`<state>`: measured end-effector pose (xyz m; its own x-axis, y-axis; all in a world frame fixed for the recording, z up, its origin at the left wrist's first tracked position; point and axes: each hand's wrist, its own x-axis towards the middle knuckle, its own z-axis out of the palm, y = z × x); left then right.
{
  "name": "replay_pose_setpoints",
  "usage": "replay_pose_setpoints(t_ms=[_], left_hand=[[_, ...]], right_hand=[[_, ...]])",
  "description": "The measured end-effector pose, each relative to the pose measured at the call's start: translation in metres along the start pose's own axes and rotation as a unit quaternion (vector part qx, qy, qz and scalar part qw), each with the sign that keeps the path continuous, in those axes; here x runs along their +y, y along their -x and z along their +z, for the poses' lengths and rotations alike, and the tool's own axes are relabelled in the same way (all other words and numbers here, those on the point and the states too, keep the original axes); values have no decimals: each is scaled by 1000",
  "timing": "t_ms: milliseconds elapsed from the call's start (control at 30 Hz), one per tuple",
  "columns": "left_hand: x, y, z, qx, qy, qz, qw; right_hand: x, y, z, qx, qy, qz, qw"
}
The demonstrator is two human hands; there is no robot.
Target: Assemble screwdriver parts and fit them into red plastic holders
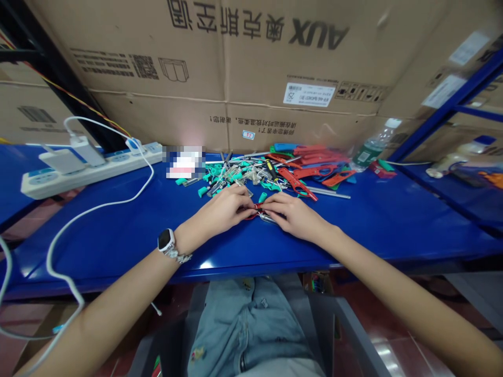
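Over the blue table, my left hand (231, 208) and my right hand (293, 213) meet fingertip to fingertip. Between them is a small red and black piece (258, 207), pinched from both sides; its exact shape is too small to tell. A clear-and-metal small part (268, 218) lies just under my right fingers. One green cap (262, 197) stands just beyond the fingertips. Behind my hands spreads a pile of green-capped small parts (236, 170). A yellow and black screwdriver (271, 170) and red plastic tools (294, 183) lie at the pile's right side.
A white power strip (94, 170) with plugs and a white cable (98, 209) takes up the table's left side. A plastic bottle (375, 146) stands back right beside a small red box (383, 169). Large cardboard (236, 68) walls off the back.
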<state>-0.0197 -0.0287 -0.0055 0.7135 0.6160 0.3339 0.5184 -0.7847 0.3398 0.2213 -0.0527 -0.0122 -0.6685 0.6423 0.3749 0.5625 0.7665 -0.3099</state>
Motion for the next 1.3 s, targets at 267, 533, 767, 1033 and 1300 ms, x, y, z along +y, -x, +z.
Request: replay_pose_setpoints(t_ms=[267,533,767,1033,1300], left_hand=[[4,-2,1,-6,-19,-13,1000],[15,-4,2,-9,-38,-47,998],[11,1,-1,-15,2,-45,999],[0,2,-3,-8,49,-14,999],[7,7,0,5,11,20,1000]], right_hand=[[-6,3,-4,-7,36,-19,999],[-1,-1,-10,-44,13,-22,999],[1,1,-11,-51,-1,-19,999],[0,5,-7,-32,-9,-14,999],[0,6,-7,-47,1,-16,999]])
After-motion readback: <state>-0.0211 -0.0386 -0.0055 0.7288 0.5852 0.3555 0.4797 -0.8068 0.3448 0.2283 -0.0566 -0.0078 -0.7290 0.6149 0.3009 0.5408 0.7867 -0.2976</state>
